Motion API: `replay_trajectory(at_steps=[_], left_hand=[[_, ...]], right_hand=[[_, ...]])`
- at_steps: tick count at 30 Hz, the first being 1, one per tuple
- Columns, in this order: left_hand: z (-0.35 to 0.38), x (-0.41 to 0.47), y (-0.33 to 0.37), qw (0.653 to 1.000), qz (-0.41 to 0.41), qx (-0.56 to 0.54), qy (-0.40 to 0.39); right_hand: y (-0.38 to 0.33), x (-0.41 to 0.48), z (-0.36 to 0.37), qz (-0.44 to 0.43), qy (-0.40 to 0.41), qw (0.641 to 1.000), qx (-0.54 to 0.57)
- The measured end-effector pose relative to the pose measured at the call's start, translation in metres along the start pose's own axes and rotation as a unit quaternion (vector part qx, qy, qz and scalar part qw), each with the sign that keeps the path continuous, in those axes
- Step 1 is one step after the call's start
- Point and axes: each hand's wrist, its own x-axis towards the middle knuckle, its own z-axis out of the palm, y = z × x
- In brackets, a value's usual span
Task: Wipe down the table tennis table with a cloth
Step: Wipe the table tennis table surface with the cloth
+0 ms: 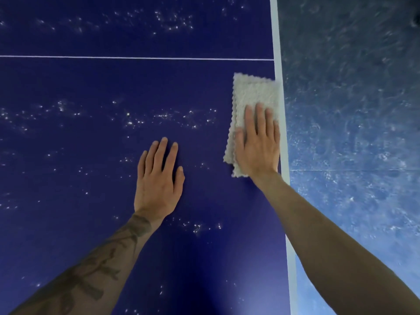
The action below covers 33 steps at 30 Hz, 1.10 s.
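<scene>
I'm looking down on the table tennis table [91, 83], its dark blue top filling most of the view. My marker is its white edge line [278, 64] down the right side, with mottled floor [352, 110] beyond it. The cloth [254, 94], pale and folded into a long strip, lies on the top hard against that line, its far corner lapping onto the white. The right hand [258, 144] is flat on the cloth's near half, fingers straight, pressing rather than gripping. The left hand [156, 180] is spread flat on bare blue well left of the line, holding nothing. White specks [163, 115] run in bands left of the line, so I judge most of the top is not yet wiped. For a good pass I'd press evenly with a flat palm, sweep away from the line in overlapping lanes, and lift the left hand clear before the cloth arrives.
</scene>
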Motion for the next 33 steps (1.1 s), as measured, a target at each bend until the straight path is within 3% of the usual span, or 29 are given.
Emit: replay_trajectory(at_steps=[3,6,9,13,15,17,22,26,29,31,33], left_hand=[[0.0,0.0,-0.001,1.0,-0.001,-0.007,0.016],[0.0,0.001,0.0,1.0,0.001,-0.008,0.024],[-0.001,0.002,-0.001,1.0,-0.001,-0.009,0.022],[0.0,0.002,-0.002,1.0,-0.005,-0.013,0.025],[0.0,0.002,-0.002,0.999,-0.001,-0.011,0.03],[0.0,0.002,-0.002,0.999,0.003,-0.011,0.031],[0.0,0.003,-0.003,1.0,0.006,-0.009,0.026],[0.0,0.003,-0.003,1.0,0.005,-0.012,0.027],[0.0,0.002,-0.001,0.999,-0.002,-0.02,0.026],[0.0,0.002,-0.001,0.999,0.0,-0.02,0.027],[0.0,0.002,-0.002,0.999,0.004,-0.013,0.03]], right_hand=[[-0.023,0.037,0.0,0.009,-0.012,1.0,0.004],[-0.054,0.032,0.005,-0.077,-0.021,0.997,-0.013],[-0.039,0.008,0.005,-0.164,-0.037,0.985,-0.041],[0.002,0.037,-0.012,-0.057,-0.028,0.997,-0.035],[-0.009,0.065,-0.011,0.009,-0.015,0.999,-0.04],[-0.042,0.074,-0.01,0.016,-0.022,0.999,-0.043],[-0.053,0.019,0.002,-0.162,-0.048,0.983,-0.069],[-0.013,0.042,-0.008,-0.034,-0.023,0.998,-0.054],[-0.04,0.068,-0.005,0.051,-0.001,0.997,-0.055],[-0.069,0.058,0.0,0.005,-0.012,0.998,-0.06],[-0.073,0.03,0.005,-0.111,-0.038,0.991,-0.066]])
